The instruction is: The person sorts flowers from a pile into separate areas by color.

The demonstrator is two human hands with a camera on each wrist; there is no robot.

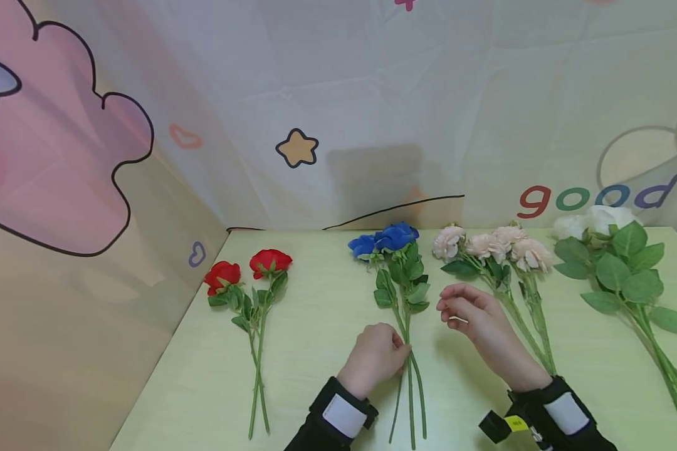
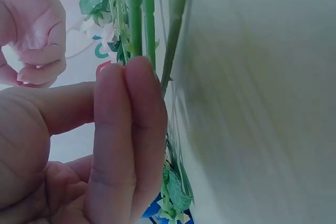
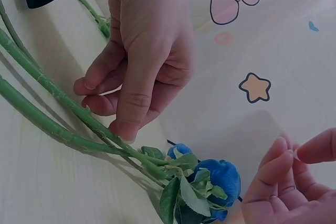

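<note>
Several blue roses [image 1: 396,237] with green leaves lie on the table, their heads toward the back wall. My left hand [image 1: 377,352] pinches their stems [image 1: 411,382] about midway along. In the left wrist view, the fingertips [image 2: 140,72] are right at the green stems. My right hand [image 1: 474,319] hovers between the blue roses and the pale pink flowers [image 1: 504,244], its fingers loosely bent and holding nothing. From the right wrist view, the blue roses [image 3: 218,179] appear beyond the left hand [image 3: 152,40].
Two red roses [image 1: 271,262] with crossed stems lie at the left of the table [image 1: 192,388]. White roses [image 1: 609,218] with broad leaves lie at the far right. A printed cloth [image 1: 361,94] hangs behind the table's back edge.
</note>
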